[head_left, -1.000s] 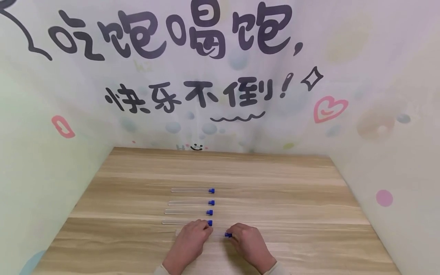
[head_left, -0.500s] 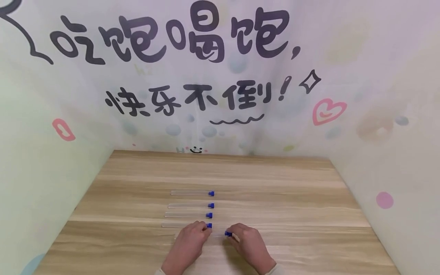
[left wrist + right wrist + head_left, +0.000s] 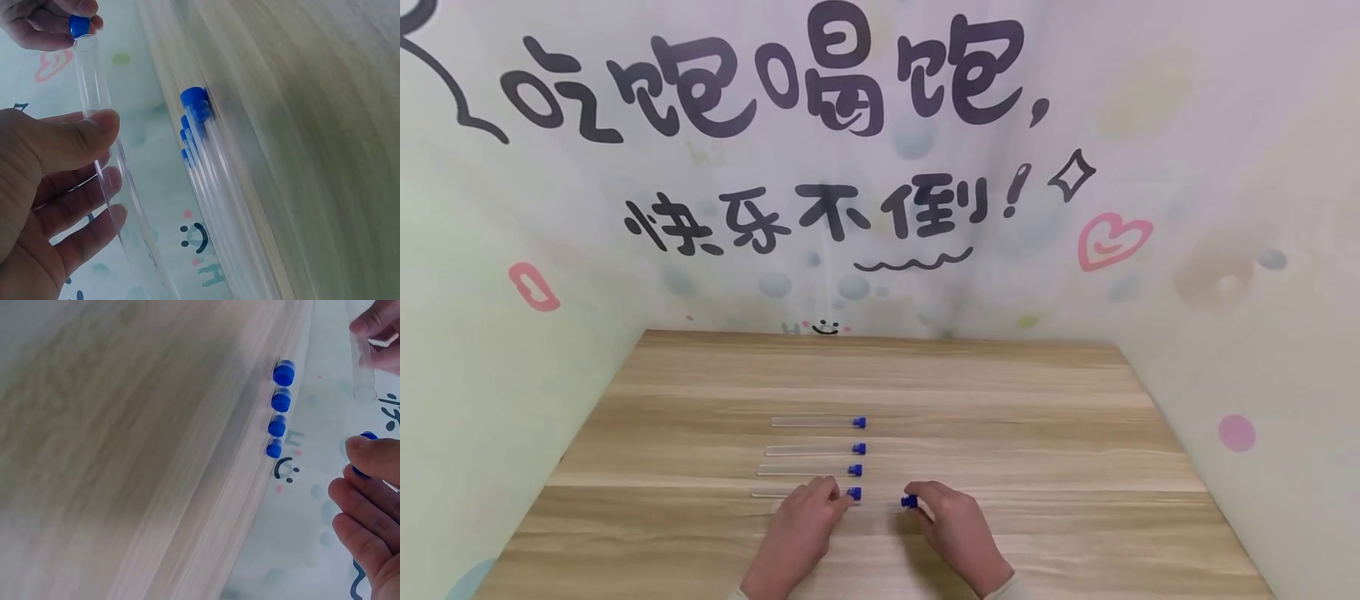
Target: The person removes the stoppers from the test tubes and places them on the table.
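Note:
My left hand (image 3: 797, 529) holds a clear test tube (image 3: 94, 72) between thumb and fingers, its mouth pointing right. In the right wrist view, the tube's round mouth stands uncovered, with a gap between it and the blue cap (image 3: 370, 435). Thumb and fingertips of my right hand (image 3: 958, 529) pinch this cap, just right of the tube's end in the head view. Several matching test tubes (image 3: 812, 422) with blue caps lie beyond the left hand, one behind another. The nearest of them is partly hidden by the left fingers.
All of this is on or over a wood-grain table (image 3: 1075, 467). A white printed backdrop (image 3: 865, 150) with dark characters rises behind its far edge, and pale side walls (image 3: 1285, 350) flank it.
My hands have moved slightly apart: the left one leftward with the tube, the right one rightward and a little up with the blue cap. The row of capped tubes stays put.

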A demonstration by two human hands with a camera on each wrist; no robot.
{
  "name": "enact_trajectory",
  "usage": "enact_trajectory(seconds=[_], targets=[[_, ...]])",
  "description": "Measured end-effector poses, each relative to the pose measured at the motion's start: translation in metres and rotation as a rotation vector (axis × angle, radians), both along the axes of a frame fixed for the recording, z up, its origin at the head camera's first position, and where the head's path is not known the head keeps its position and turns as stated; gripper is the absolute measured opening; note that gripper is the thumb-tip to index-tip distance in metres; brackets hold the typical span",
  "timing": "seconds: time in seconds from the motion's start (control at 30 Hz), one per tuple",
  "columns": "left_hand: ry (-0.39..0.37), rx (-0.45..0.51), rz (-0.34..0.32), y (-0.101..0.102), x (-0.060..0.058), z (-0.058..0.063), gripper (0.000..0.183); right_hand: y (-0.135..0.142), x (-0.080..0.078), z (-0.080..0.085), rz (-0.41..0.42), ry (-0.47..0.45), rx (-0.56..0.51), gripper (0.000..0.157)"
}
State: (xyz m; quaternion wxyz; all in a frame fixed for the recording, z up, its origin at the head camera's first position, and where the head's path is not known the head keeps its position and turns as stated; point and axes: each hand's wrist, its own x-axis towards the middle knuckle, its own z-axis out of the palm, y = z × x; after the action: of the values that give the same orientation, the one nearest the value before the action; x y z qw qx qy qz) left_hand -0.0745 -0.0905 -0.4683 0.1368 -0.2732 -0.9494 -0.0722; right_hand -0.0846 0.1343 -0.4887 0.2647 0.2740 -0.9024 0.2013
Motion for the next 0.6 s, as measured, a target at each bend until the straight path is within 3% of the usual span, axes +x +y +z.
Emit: enact_trajectory(seconds=[0.27, 0.6], targets=[[0.035, 0.048, 0.025, -0.008, 0.0, -0.009, 0.021, 0.016, -0.004, -0.006, -0.048, 0.047, 0.02, 0.032], [-0.016, 0.084, 0.047, -0.016, 0.002, -0.015, 0.017, 0.034, -0.005, -0.01, -0.105, -0.081, -0.015, 0.027]])
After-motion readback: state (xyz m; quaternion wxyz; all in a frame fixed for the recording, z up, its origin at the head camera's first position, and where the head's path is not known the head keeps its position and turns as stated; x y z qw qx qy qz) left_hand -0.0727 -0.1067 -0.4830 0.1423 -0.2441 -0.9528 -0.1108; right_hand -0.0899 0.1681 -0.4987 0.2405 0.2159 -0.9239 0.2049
